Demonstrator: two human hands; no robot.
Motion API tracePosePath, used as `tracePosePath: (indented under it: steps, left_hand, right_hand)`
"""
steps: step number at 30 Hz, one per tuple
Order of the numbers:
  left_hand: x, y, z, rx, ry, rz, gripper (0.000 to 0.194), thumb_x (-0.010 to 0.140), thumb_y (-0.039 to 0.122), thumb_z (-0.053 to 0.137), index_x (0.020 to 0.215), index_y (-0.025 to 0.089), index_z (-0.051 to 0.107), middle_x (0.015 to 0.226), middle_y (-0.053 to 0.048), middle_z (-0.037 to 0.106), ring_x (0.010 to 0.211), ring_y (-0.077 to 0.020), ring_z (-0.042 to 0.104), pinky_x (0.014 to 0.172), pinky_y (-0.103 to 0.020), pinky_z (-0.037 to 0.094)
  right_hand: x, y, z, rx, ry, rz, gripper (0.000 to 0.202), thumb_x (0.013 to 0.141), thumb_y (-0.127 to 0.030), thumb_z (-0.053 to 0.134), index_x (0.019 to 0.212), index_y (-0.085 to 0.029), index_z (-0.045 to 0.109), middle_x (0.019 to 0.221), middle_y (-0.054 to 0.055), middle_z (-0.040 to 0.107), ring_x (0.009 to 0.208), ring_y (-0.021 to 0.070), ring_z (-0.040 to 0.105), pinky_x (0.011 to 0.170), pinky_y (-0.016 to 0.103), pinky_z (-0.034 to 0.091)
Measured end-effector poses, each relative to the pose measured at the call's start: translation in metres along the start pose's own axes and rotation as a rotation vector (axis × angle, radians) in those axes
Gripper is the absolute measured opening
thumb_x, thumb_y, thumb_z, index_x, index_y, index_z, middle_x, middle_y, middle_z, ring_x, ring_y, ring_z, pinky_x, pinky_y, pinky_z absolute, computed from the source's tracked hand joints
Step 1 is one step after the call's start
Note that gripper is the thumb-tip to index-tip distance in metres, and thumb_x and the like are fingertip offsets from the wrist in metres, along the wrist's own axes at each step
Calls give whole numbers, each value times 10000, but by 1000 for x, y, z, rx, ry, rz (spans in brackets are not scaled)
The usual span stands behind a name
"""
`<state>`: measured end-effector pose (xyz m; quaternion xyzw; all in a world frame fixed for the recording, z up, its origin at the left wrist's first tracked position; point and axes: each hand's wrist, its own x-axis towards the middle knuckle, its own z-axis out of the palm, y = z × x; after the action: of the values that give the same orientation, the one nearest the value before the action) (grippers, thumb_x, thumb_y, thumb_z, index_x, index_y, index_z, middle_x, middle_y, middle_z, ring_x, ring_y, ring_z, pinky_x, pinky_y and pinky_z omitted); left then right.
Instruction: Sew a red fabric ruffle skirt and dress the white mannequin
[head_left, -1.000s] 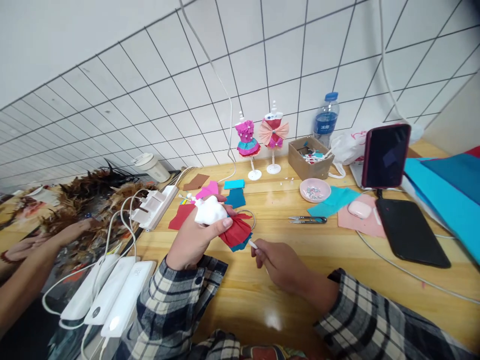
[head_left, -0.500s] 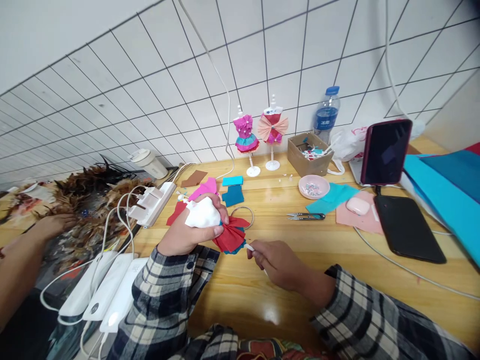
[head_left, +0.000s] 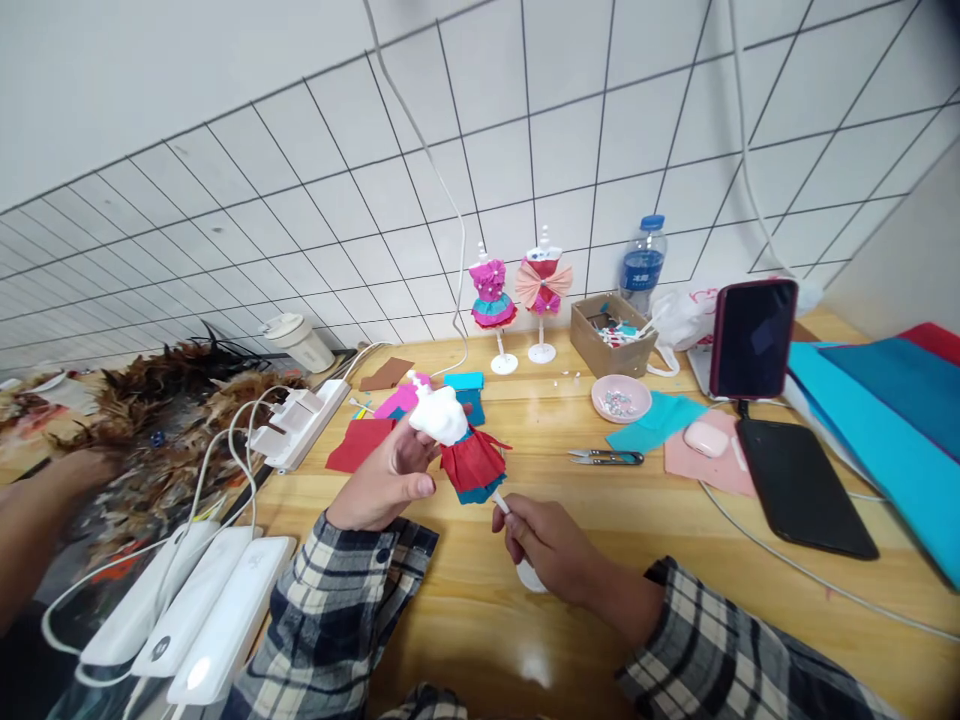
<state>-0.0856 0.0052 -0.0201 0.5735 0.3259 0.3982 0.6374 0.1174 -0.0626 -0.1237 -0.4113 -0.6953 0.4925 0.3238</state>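
A miniature dress form with a white torso tilts over the table, wearing a pleated red and dark teal skirt. My right hand grips its white stem below the skirt, and part of the round base shows under that hand. Beside the torso, my left hand is open, thumb apart from the figure; its fingers are partly hidden behind it, so I cannot tell whether they touch. Red crepe paper, pink paper and teal paper lie behind the left hand.
Two dressed mini forms stand by the wall. Right of them are a cardboard box, a bottle, a pink dish, thread snips and phones. At left, a power strip, power banks and another person's arm.
My left hand has loosened from the skirt and torso, its thumb now lifted away. The dress form stands more upright, skirt hanging down, with my right hand still on the stem. The view has shifted slightly.
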Motion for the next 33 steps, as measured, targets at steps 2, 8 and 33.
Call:
tracePosePath:
  steps: [2, 8, 33]
  left_hand:
    - [-1, -2, 3, -20, 12, -20, 939, 594, 408, 889, 1410, 240, 458, 1358, -170, 584, 1305, -343, 498, 1070, -451, 393]
    - [-8, 1, 22, -44, 83, -81, 1042, 582, 349, 906, 1465, 280, 358, 1287, -154, 637, 1068, -316, 653, 844, -397, 538]
    - [-17, -8, 38, 115, 416, 128, 521, 620, 221, 864, 1070, 199, 603, 1013, -27, 634, 928, -182, 594, 829, -290, 489]
  right_hand:
    - [0, 0, 1, -21, -10, -7, 239, 983, -269, 339, 940, -195, 563, 622, -44, 589, 565, 110, 535, 599, 227, 345]
    - [-2, 0, 2, -212, 32, 14, 272, 997, -274, 308, 969, -204, 569, 675, -26, 611, 624, 134, 564, 637, 253, 334]
    - [-7, -9, 3, -502, 195, -41, 260, 995, -237, 314, 989, -199, 571, 856, 51, 687, 748, 176, 594, 675, 276, 335]
